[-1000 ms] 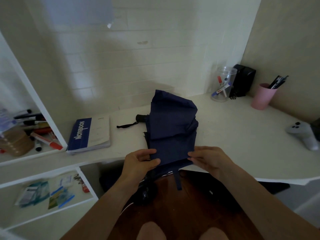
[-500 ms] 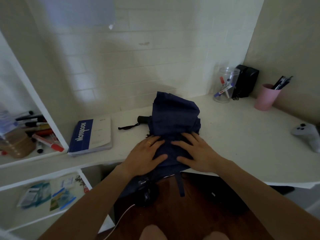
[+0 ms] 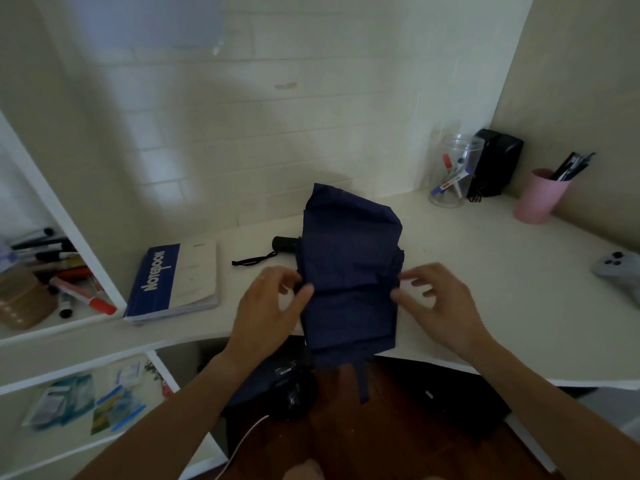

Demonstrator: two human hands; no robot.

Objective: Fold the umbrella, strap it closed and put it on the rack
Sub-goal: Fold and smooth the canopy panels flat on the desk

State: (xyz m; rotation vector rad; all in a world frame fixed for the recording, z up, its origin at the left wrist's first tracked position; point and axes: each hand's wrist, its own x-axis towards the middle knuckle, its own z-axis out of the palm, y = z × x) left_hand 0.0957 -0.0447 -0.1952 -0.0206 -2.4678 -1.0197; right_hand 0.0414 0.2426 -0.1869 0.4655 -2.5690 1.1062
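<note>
A navy folding umbrella (image 3: 349,265) lies on the white desk (image 3: 502,306), its cloth loosely bunched and hanging over the front edge. Its black handle (image 3: 284,244) with a wrist cord (image 3: 251,260) sticks out to the left. A narrow cloth strap (image 3: 364,381) dangles below the desk edge. My left hand (image 3: 272,306) is at the cloth's left side, thumb touching the fold. My right hand (image 3: 438,301) is at the right side, fingers spread, fingertips at the cloth's edge. Neither hand has a firm hold that I can see.
A blue and white notebook (image 3: 175,282) lies left of the umbrella. White shelves (image 3: 65,233) at left hold markers. A clear jar (image 3: 452,174), black box (image 3: 495,164) and pink cup (image 3: 540,195) stand at back right; a grey controller (image 3: 620,271) lies far right.
Both hands were pressed flat on top of the cloth; now they have moved apart to its left and right sides. The cloth lies flatter at the front.
</note>
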